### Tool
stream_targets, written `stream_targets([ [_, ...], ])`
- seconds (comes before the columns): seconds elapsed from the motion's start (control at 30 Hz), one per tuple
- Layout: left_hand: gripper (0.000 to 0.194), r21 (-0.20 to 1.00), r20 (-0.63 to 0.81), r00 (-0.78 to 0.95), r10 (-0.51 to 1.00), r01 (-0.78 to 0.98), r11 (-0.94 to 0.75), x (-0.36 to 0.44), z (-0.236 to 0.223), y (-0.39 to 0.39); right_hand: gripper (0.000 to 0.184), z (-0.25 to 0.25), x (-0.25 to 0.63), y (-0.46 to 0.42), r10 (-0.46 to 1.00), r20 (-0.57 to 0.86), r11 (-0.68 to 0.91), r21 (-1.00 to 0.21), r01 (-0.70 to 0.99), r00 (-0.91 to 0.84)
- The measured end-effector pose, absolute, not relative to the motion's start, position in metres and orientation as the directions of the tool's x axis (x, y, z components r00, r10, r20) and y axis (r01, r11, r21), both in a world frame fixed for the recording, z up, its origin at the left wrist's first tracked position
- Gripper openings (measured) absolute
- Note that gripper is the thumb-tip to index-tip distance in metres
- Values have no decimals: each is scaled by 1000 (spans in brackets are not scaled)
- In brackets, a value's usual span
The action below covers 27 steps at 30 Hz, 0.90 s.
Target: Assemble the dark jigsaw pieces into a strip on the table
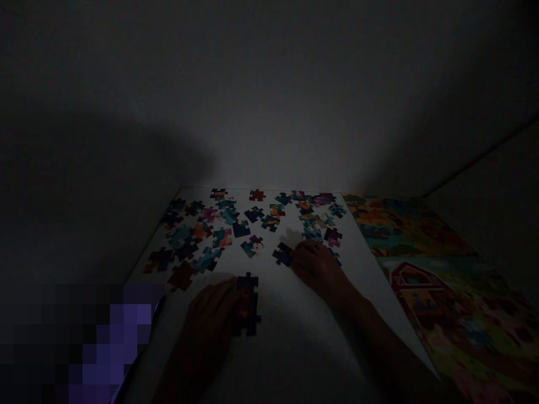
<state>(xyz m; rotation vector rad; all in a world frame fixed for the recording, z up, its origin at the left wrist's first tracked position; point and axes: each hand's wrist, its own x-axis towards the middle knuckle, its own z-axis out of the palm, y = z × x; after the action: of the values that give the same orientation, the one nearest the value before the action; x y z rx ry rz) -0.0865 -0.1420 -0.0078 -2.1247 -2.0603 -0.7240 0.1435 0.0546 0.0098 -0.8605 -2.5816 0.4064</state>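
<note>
The scene is dim. My left hand [208, 320] lies low on a white table [290, 320], its fingers on a dark strip of joined jigsaw pieces [246, 306]. My right hand [318, 269] rests curled on the table, and its fingertips reach a dark blue jigsaw piece [283, 254]. Whether that hand grips the piece is hard to tell. Several loose, colourful jigsaw pieces [227, 216] are scattered across the far half of the table, just beyond both hands.
A colourful picture board or box lid showing a red barn [425, 286] lies along the table's right side. A grey wall [269, 112] rises behind the table. A blurred dark and purple patch [113, 342] covers the lower left corner.
</note>
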Motion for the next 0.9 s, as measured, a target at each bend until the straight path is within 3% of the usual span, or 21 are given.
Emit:
stream_targets([
  [0.9,38,100,438,91,895,984,-149,-95,-13,-143,15,-13,142,55,702,343,711,-380,592,-624],
])
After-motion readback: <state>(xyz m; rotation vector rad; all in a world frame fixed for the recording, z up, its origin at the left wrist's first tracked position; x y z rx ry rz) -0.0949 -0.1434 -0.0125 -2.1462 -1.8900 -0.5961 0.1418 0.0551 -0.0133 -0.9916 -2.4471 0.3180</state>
